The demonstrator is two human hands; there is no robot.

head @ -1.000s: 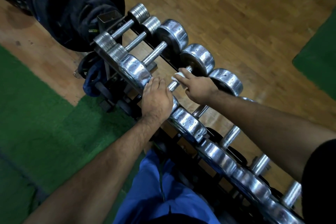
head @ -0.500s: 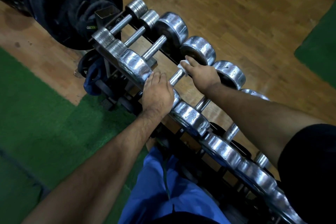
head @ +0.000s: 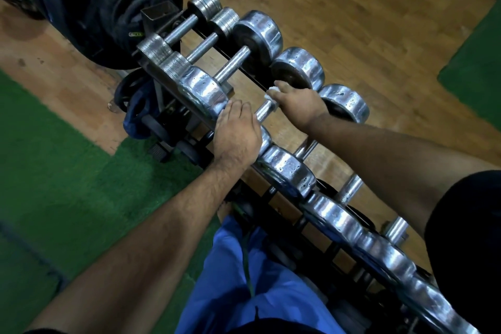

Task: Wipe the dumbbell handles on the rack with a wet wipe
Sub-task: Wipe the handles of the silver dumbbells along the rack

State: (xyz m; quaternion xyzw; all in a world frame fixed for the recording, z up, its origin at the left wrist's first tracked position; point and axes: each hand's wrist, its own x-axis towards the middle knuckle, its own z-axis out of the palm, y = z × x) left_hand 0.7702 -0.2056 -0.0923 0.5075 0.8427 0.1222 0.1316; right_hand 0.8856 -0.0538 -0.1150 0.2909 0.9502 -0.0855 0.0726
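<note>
A row of chrome dumbbells lies across a dark rack (head: pixel 151 22) that runs from upper left to lower right. My right hand (head: pixel 298 104) is wrapped around the far part of one dumbbell's handle (head: pixel 264 111), with a white wet wipe (head: pixel 272 91) pressed between fingers and bar. My left hand (head: pixel 236 133) rests palm down on the near head of that same dumbbell and covers it. The far head (head: pixel 301 68) shows just beyond my right fingers. Other bare handles (head: pixel 233 64) lie to the left.
Black weight plates (head: pixel 108 8) stand stacked at the rack's upper left end. Wooden floor (head: pixel 352 8) lies beyond the rack, green turf (head: pixel 54 157) on my side. My blue trouser leg (head: pixel 244 293) is close against the rack's lower tiers.
My right hand has slid the wipe along the handle away from me, toward the far head. The left hand has stayed on the near head.
</note>
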